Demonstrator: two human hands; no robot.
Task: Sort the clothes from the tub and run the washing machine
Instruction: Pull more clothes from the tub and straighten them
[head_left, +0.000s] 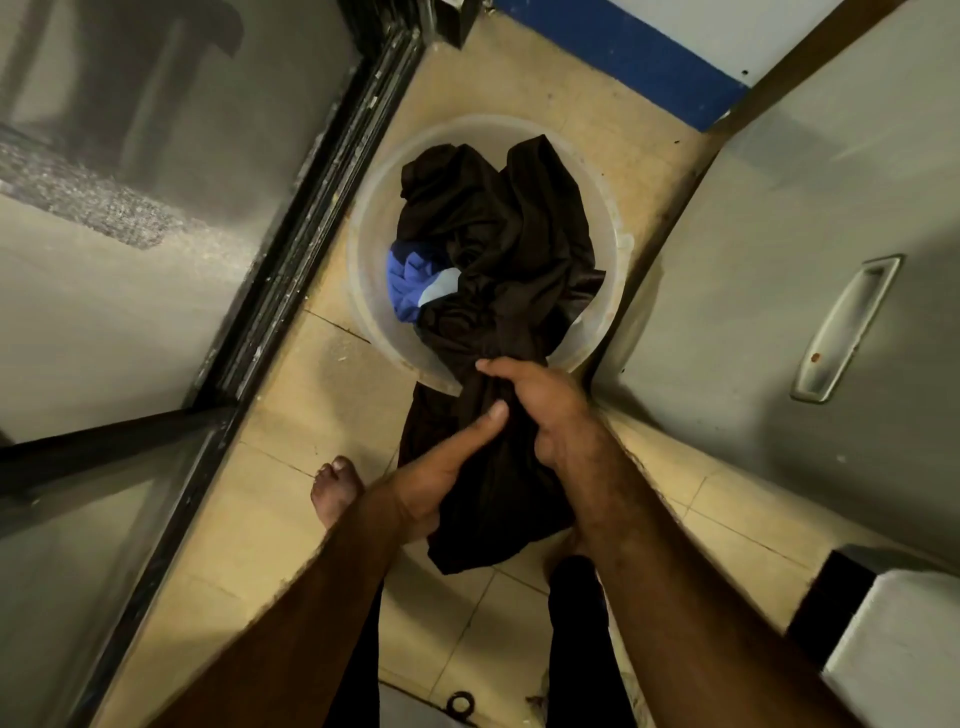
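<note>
My right hand (540, 410) is clenched on a bunched fold of the dark garment (498, 291); my left hand (441, 473) pinches the same cloth just below, thumb pressed along it. The garment trails from my grip over the near rim into the tub (363, 270), where most of it lies heaped beside a blue cloth (408, 283). The tub stands on the tiled floor (322, 395), between a dark-framed glass door (291, 234) and a grey cabinet (810, 218). One bare foot (335, 491) shows at left.

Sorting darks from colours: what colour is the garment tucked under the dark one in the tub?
Bright blue garment, head view.
</note>
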